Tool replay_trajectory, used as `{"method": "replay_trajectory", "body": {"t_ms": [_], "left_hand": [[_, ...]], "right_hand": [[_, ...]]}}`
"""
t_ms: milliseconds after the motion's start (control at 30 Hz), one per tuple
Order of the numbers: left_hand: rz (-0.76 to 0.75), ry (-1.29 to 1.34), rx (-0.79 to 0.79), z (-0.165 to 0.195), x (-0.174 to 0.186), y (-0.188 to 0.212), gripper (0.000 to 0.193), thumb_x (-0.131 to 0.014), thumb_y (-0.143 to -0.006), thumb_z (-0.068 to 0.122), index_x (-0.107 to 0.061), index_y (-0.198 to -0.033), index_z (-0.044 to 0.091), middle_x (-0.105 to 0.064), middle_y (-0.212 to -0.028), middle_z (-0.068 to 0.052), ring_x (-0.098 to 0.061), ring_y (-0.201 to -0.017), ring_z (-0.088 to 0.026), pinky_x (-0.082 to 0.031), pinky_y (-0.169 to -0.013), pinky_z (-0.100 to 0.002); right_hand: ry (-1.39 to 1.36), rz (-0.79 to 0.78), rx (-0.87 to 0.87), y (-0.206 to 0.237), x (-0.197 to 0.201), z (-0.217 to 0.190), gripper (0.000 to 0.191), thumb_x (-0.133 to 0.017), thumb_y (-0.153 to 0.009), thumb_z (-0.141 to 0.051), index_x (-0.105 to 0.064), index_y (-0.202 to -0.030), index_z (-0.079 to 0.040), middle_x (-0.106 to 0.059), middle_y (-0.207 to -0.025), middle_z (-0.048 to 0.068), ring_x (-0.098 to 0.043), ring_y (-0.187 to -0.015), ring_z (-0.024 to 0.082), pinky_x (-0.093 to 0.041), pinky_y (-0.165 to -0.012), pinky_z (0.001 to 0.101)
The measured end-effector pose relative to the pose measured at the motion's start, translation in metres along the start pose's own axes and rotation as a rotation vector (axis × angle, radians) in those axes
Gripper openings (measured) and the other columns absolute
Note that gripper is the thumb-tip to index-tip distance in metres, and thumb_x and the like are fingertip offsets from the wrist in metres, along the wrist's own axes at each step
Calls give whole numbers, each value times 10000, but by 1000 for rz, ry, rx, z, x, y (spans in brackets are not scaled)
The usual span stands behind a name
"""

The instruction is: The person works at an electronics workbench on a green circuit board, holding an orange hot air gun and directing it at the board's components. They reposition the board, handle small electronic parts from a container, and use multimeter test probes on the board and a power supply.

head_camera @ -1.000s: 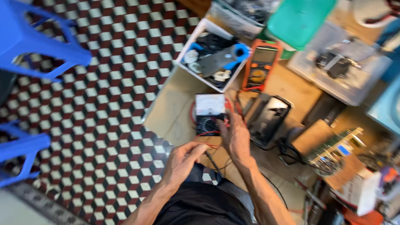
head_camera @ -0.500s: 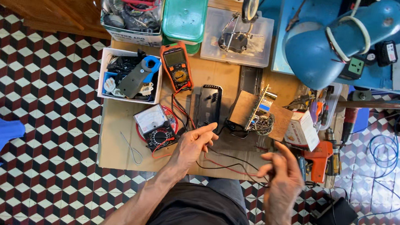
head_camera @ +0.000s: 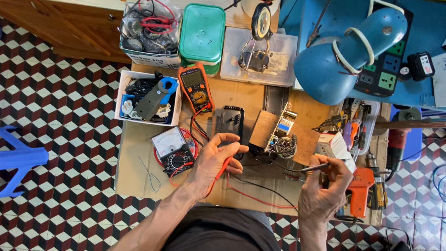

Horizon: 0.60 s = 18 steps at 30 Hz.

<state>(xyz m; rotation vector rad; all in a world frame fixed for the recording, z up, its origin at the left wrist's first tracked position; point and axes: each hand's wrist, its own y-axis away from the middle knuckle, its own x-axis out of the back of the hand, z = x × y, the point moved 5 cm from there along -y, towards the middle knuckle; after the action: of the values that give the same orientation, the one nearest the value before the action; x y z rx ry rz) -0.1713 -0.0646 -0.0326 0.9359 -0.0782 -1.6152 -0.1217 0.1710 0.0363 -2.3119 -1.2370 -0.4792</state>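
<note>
The left hand [head_camera: 214,162] is closed around a slim red test probe [head_camera: 220,172] near the front edge of the small wooden desk [head_camera: 134,158], just beside the grey analogue meter with its black dial [head_camera: 174,151]. The right hand [head_camera: 325,188] pinches a thin black-handled probe [head_camera: 313,167], tip aimed towards the green circuit board with copper coils [head_camera: 282,136] at mid-desk. Good contact likely calls for steady wrists, both tips pressed squarely, and the red and black leads [head_camera: 260,196] kept slack.
</note>
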Motion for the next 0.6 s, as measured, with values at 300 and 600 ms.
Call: {"method": "replay_trajectory", "body": {"t_ms": [300,600], "left_hand": [[-128,-504,-23,18,-50,21,323,-760,-887,144,-530,-1081,27,-775,-869,-124,-718,-601,-112,-616,-498,-280],[-298,-27,51,29,-51,14,359,-717,-933,261,-532,-1126,21,-764,-926,-106,-725,-619,-136,-613,-545,-264]], "right_hand": [[-671,-608,-478,12,-60,14,254,-689,-964,-117,-569,-1167,-21,-717,-1004,86,-674,-930,116,-545,-830,257],[-761,-668,-545,2,-57,20,253,-707,-963,-71,-576,-1173,-19,-660,-1044,57,-628,-965,104,-512,-871,255]]}}
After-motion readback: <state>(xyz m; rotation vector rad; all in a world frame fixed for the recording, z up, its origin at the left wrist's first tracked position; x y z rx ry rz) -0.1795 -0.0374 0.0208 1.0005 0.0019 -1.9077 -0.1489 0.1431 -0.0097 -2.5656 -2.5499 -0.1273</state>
